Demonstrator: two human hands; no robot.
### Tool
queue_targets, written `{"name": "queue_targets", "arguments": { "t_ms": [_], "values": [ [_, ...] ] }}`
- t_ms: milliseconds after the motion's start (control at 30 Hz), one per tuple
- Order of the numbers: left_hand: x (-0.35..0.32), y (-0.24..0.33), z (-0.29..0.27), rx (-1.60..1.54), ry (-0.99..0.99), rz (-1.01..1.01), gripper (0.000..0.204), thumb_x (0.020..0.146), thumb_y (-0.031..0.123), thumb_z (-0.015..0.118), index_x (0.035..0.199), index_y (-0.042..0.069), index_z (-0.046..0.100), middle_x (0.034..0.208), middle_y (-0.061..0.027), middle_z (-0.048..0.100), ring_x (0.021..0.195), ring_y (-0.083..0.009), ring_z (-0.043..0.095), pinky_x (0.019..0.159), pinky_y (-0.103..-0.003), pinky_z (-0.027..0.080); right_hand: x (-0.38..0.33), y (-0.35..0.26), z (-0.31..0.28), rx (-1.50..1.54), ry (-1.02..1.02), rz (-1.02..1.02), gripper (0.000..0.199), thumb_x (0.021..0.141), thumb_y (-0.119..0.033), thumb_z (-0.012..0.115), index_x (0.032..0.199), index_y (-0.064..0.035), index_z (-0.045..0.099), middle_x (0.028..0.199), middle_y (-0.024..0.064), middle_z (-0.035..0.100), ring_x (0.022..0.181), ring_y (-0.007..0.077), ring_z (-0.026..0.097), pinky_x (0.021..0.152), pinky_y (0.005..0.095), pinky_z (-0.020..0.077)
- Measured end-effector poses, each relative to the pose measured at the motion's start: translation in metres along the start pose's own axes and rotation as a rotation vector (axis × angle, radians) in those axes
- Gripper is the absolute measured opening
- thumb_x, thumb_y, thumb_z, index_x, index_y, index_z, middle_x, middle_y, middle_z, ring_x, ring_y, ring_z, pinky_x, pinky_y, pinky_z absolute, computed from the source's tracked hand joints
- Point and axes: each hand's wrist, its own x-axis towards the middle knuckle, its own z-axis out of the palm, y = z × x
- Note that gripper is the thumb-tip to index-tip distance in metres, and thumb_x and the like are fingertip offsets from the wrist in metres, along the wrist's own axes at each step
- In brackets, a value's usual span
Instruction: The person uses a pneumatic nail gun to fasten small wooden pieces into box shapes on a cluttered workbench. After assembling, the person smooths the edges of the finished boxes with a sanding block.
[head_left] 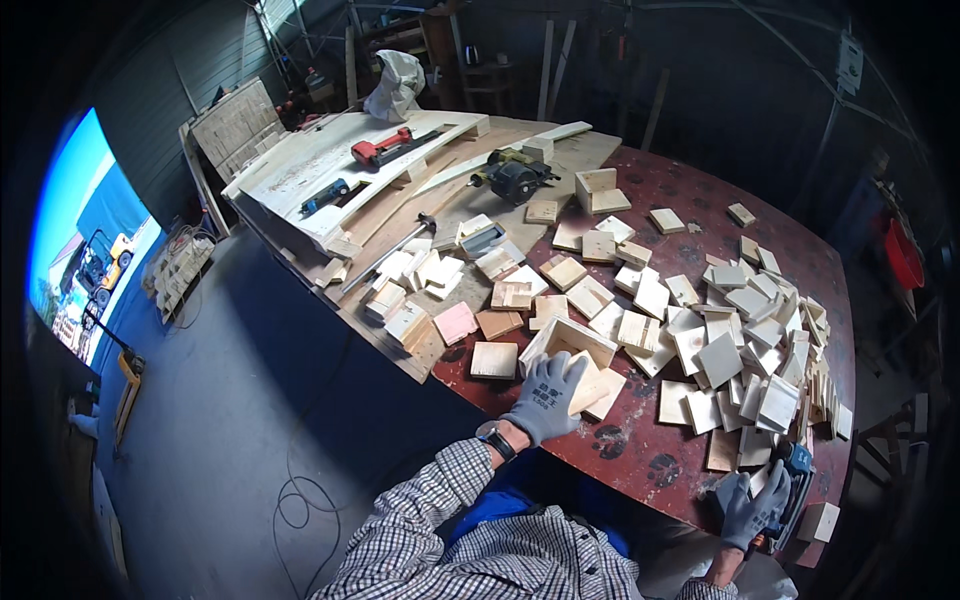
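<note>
Lower centre of frame: left hand [546, 400], grip apparently closed on wood box [584, 340], red surface [645, 430]. Lower right: right hand [750, 508] at tool [797, 460], closure cannot be told. Step, judged: tool handling; next move calls for steady left hold.

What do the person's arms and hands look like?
The left hand and right hand wear grey gloves with dark printing on the backs. The left sleeve and right sleeve have small dark-and-white checks. There's a dark watch with a round face on the left wrist.
</note>
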Motion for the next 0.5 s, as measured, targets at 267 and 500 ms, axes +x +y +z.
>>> {"name": "queue_targets", "arguments": {
  "t_ms": [267, 500],
  "values": [
    [-0.046, 0.072, -0.034, -0.454, 0.258, 0.353, 0.112, 0.063, 0.02, 0.09, 0.162, 0.014, 0.037, 0.161, -0.023, 0.035, 0.145, -0.0451, 0.04, 0.12, -0.057, 0.035, -0.027, -0.144, -0.013, 1.38, -0.672, 0.324, 0.091, 0.102, -0.048, 0.067, 0.167, -0.0036, 0.02, 0.162, 0.0209, 0.037, 0.145, 0.0302, 0.044, 0.119, 0.0439, 0.0367],
    [-0.064, 0.082, -0.054, -0.559, 0.329, 0.577, 0.104, 0.064, 0.017, 0.09, 0.158, 0.021, 0.045, 0.163, -0.0185, 0.036, 0.147, -0.0439, 0.041, 0.117, -0.059, 0.039, 0.011, -0.196, -0.065, 1.449, -0.791, 0.218, 0.128, 0.075, -0.074, 0.08, 0.161, 0.0067, 0.03, 0.152, 0.018, 0.05, 0.138, 0.0264, 0.052, 0.115, 0.0398, 0.0411]
  ]
}}
